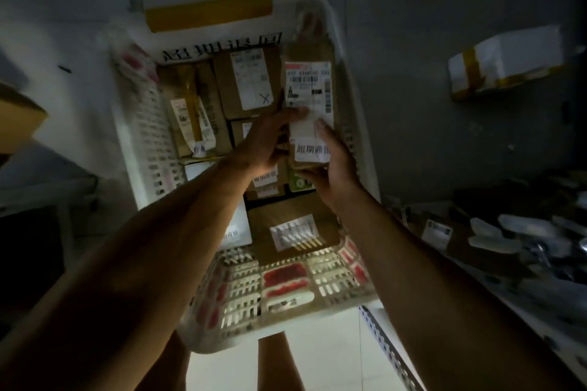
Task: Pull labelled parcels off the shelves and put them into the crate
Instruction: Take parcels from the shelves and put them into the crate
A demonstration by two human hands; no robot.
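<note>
Two bare arms reach out from the near edge, over a white crate (346,149) with slotted walls. The right hand (330,165) holds the near end of a long brown parcel (305,98), thumb on top and fingers curled under it. The left hand (263,140) touches the parcel's left side with straight fingers. The parcel is over the right side of the crate, tipped up toward the far rim. It has a white label (309,89) with bar codes, but the print is too blurry to read. Inside the crate lie more brown parcels, packed close together. The arms hide some, so I cannot count them all. On the far right, one white box (505,63) with yellow tape sits in the dark.
</note>
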